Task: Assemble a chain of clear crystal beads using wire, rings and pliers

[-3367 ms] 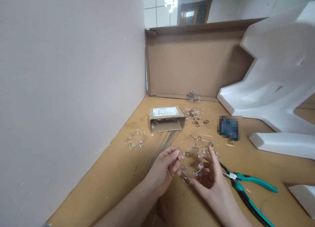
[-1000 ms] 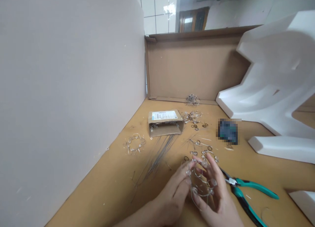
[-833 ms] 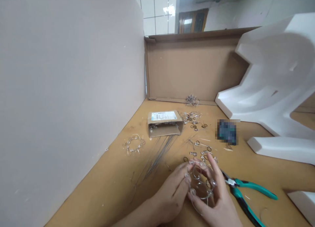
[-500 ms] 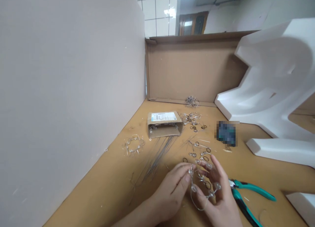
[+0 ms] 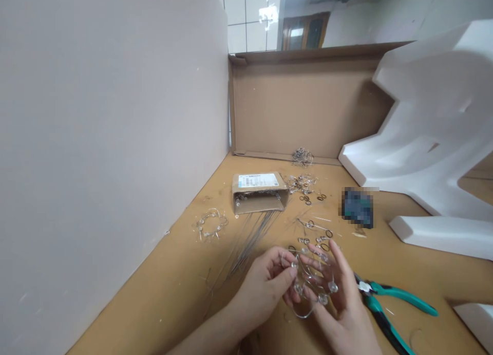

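Observation:
Between my hands is a ring of thin wire strung with clear beads, with loose wire loops sticking out of it. My left hand pinches the wire by a bead on the ring's left side, thumb against fingers. My right hand curves round the right side, with thumb and fingers supporting the ring from within and below. Several dark small rings and clear beads lie on the table just beyond my fingers. Green-handled pliers rest to the right of my right hand.
A finished-looking similar bead ring lies at left. Straight wires spread before a small open cardboard box. Tangled wire pieces sit at the back by a cardboard panel. White foam pieces and a blurred dark item are at right.
Both hands have drawn nearer the front since the oldest frame, and the bead ring has turned between them. My left fingers have shifted from lying extended to a pinch at a bead.

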Demonstrator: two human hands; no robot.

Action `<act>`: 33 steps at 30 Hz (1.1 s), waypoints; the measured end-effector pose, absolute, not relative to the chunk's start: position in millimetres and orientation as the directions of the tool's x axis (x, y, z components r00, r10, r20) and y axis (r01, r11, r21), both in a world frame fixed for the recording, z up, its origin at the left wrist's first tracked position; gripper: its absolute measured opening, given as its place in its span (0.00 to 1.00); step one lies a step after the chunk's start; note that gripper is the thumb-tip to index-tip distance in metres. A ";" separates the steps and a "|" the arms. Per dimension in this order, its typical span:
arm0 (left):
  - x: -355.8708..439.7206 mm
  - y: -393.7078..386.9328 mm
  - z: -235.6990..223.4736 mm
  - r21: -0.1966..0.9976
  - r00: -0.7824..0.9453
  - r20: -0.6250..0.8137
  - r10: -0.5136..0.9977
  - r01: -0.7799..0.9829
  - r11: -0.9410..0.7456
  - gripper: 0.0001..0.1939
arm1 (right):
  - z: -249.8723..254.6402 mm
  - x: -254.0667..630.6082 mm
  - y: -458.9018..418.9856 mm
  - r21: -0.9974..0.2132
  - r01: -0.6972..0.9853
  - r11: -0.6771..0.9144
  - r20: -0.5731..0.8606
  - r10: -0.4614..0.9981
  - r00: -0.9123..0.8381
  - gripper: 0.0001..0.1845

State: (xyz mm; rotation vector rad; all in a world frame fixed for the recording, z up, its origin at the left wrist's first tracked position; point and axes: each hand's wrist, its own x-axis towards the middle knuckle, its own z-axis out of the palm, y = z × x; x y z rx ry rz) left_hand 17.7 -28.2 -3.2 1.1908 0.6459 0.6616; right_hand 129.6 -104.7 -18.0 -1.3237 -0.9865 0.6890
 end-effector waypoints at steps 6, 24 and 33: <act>14.3 -24.4 -0.1 0.977 0.546 -0.066 0.835 -0.133 0.164 0.18 | -25.6 140.3 -101.1 -0.987 -0.057 0.148 0.110 0.900 0.422 0.29; 3.4 -29.8 -4.1 0.937 0.519 0.250 0.818 0.084 -0.340 0.10 | -8.5 157.7 -102.4 -0.791 -0.595 -0.142 -0.194 0.981 0.025 0.15; 0.8 -32.7 2.2 0.808 0.481 0.429 0.765 0.174 -0.563 0.08 | -8.1 149.6 -101.8 -0.889 -0.456 -0.036 -0.098 0.989 0.112 0.15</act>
